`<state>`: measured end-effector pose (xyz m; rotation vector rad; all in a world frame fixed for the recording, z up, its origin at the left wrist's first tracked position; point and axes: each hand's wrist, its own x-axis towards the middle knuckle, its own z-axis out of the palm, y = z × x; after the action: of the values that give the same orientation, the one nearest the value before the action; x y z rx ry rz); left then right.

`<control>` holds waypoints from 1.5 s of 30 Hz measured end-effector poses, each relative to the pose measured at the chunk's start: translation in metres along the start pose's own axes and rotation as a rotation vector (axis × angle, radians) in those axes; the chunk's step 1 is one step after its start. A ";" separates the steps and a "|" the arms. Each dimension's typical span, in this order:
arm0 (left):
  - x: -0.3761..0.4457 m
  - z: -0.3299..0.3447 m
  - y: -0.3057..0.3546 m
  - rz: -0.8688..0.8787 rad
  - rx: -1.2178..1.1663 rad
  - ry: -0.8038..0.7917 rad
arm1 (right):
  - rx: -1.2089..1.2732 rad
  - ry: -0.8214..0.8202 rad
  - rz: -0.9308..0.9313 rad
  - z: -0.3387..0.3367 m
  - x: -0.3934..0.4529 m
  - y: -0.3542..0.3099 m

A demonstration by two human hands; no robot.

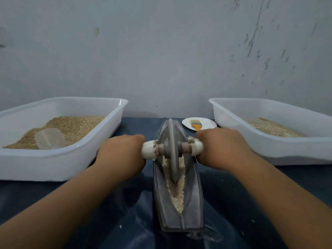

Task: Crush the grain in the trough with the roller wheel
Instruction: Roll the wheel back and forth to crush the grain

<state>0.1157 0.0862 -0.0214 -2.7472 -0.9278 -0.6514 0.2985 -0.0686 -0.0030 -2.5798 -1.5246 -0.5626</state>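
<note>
Both hands, left (124, 153) and right (221, 147), gripped the wheel (173, 151) axle; the wheel stood in the trough (193, 203) on crushed grain (177, 193). Left tub (59, 164) held grain and a scoop (49, 138); right tub (269, 148) held meal.

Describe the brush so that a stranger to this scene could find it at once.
Start at the grey metal trough in the middle of the dark table, then look past its far end, towards the wall and slightly right. There a small white plate sits beside the right-hand white tub, and the brush lies on it. Its orange handle is the only bright colour here.
</note>
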 end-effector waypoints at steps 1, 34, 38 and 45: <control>0.005 -0.001 0.003 -0.017 -0.004 -0.041 | 0.018 -0.029 0.003 -0.001 0.004 -0.002; -0.011 0.004 -0.004 0.263 0.060 0.313 | -0.106 0.197 0.025 0.014 -0.030 0.003; 0.012 0.002 0.002 0.129 0.063 0.133 | 0.027 0.046 0.083 0.009 -0.008 0.000; -0.018 0.000 0.000 0.221 0.049 0.295 | -0.116 0.280 -0.027 0.013 -0.036 -0.003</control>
<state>0.1026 0.0765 -0.0297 -2.5646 -0.5599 -0.9431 0.2842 -0.0933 -0.0284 -2.4327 -1.4726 -0.9955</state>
